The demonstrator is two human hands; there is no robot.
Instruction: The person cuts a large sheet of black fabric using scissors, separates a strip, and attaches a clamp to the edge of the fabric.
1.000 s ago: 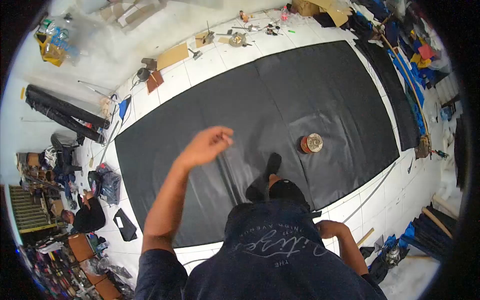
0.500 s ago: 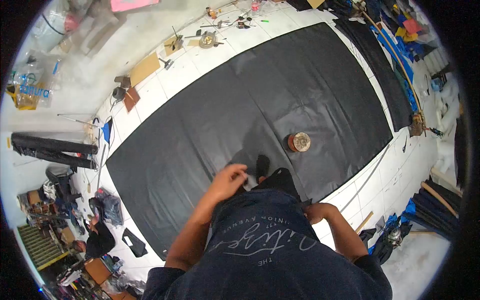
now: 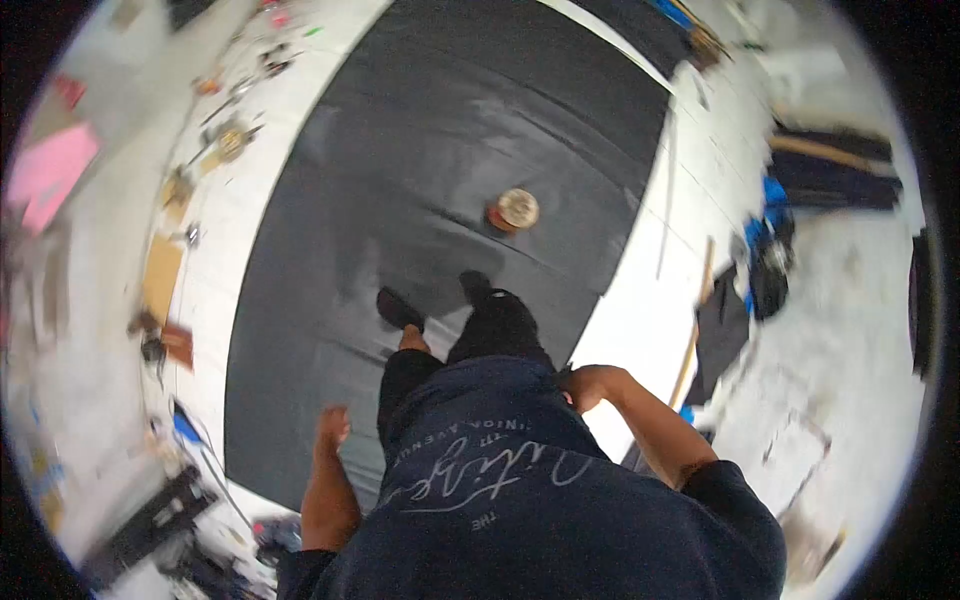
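My left hand (image 3: 334, 426) hangs low beside my left thigh, over the black sheet (image 3: 340, 180); its fingers look curled, slightly blurred, with nothing visible in them. At my right hip, my right hand (image 3: 594, 386) is closed near the hem of my dark T-shirt (image 3: 500, 490). A small dark edge shows by its fingers, but I cannot make out what it is. My feet, in dark footwear (image 3: 400, 309), stand on the sheet. Ahead of me on the sheet sits a round, reddish-sided object with a worn, pale top (image 3: 518, 208), away from both hands.
Along the left edge lie scattered tools, a brown cardboard piece (image 3: 163, 280) and a round metal part (image 3: 232, 142). A pink sheet (image 3: 52, 175) is farther left. To the right are dark rolls with a wooden pole (image 3: 830, 150) and dark cloth (image 3: 722, 325) on the white floor.
My view and body have turned to the right, so the sheet now runs more straight ahead. My left hand has swung from in front of me down to my left side. My right hand stays at my hip.
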